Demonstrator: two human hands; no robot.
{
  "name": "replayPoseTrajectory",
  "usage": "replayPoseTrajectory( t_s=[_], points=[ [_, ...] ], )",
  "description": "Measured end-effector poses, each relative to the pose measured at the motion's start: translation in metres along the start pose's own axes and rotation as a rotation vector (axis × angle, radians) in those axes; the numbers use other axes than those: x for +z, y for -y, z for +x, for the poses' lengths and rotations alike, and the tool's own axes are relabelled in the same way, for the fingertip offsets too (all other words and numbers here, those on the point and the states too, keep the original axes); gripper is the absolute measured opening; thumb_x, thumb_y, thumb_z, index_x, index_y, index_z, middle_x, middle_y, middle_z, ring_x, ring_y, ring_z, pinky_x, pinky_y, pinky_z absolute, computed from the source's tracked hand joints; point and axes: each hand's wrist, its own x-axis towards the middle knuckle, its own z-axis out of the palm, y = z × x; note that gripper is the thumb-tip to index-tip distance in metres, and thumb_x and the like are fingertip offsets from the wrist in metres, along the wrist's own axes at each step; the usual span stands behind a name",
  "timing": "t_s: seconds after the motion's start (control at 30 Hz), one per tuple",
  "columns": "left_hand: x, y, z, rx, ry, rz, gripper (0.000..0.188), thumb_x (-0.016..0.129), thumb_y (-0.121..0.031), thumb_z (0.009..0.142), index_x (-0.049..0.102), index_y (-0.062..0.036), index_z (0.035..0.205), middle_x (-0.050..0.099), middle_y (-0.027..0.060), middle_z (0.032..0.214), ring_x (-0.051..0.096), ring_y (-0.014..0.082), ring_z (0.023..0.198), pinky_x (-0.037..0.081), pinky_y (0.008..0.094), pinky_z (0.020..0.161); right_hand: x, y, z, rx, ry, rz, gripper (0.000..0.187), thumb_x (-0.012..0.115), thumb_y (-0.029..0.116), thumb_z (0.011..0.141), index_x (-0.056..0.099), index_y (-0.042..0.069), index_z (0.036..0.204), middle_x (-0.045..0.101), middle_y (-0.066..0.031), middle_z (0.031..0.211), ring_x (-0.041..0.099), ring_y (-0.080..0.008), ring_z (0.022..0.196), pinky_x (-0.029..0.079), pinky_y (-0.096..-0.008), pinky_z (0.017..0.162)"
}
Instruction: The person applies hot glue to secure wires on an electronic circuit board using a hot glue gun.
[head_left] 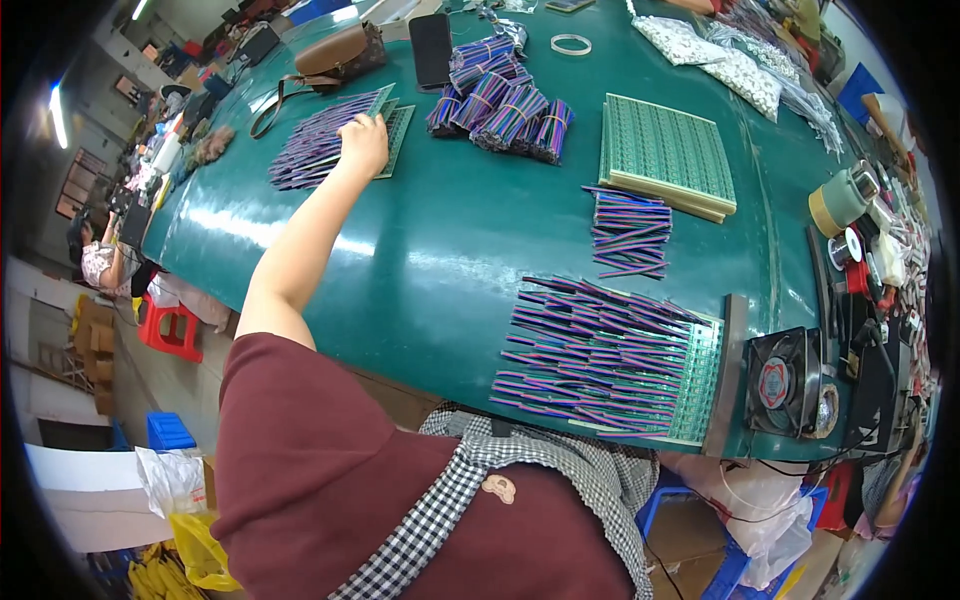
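Observation:
My left hand (364,145) reaches far across the table, its fingers bent and pressed together on a green circuit board at the far left. Rows of purple, blue and black wires (318,145) fan out leftward from that board. Another green board (401,138) shows from under it on the right. My right hand is out of view. Close to my body lies a circuit board (703,385) with many such wires (600,355) spread over its left part, its right edge beside a grey metal bar (726,375).
A loose wire pile (632,232) lies below a stack of bare green boards (668,150). Banded wire bundles (505,105), a black phone (431,52) and a brown bag (340,55) are at the back. A small fan (783,383) and a green flask (843,200) stand right.

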Motion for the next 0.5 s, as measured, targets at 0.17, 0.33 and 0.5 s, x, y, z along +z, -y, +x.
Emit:
replayPoseTrajectory(
  t_s=[0.17, 0.33, 0.5],
  points=[
    [0.006, 0.016, -0.016, 0.158, -0.054, 0.031, 0.047, 0.049, -0.013, 0.088, 0.048, -0.0239, 0.134, 0.061, 0.0201, 0.102, 0.067, 0.0253, 0.06, 0.052, 0.0328, 0.049, 0.018, 0.01, -0.02, 0.018, -0.004, 0.002, 0.028, 0.06, 0.005, 0.085, 0.057, -0.011, 0.108, 0.062, -0.0189, 0.108, 0.062, -0.0254, 0.093, 0.053, -0.0329, 0.084],
    [-0.005, 0.058, -0.005, 0.035, 0.013, -0.206, 0.024, 0.047, -0.008, 0.089, 0.055, -0.0168, 0.11, 0.065, 0.0146, 0.08, 0.069, 0.0323, 0.072, 0.056, 0.0423, 0.056, 0.04, 0.021, -0.044, 0.041, -0.003, 0.008, 0.027, 0.062, 0.003, 0.084, 0.058, -0.011, 0.106, 0.063, -0.0188, 0.106, 0.063, -0.0253, 0.091, 0.054, -0.0325, 0.082],
    [-0.054, 0.108, 0.045, -0.076, -0.055, -0.184, 0.015, 0.052, -0.012, 0.086, 0.066, -0.0067, 0.085, 0.07, 0.0158, 0.083, 0.07, 0.0299, 0.078, 0.056, 0.0431, 0.064, 0.068, 0.037, -0.062, 0.054, 0.005, 0.029, 0.026, 0.064, 0.002, 0.082, 0.059, -0.012, 0.105, 0.063, -0.0187, 0.104, 0.063, -0.0252, 0.089, 0.055, -0.0321, 0.08]
  ],
)
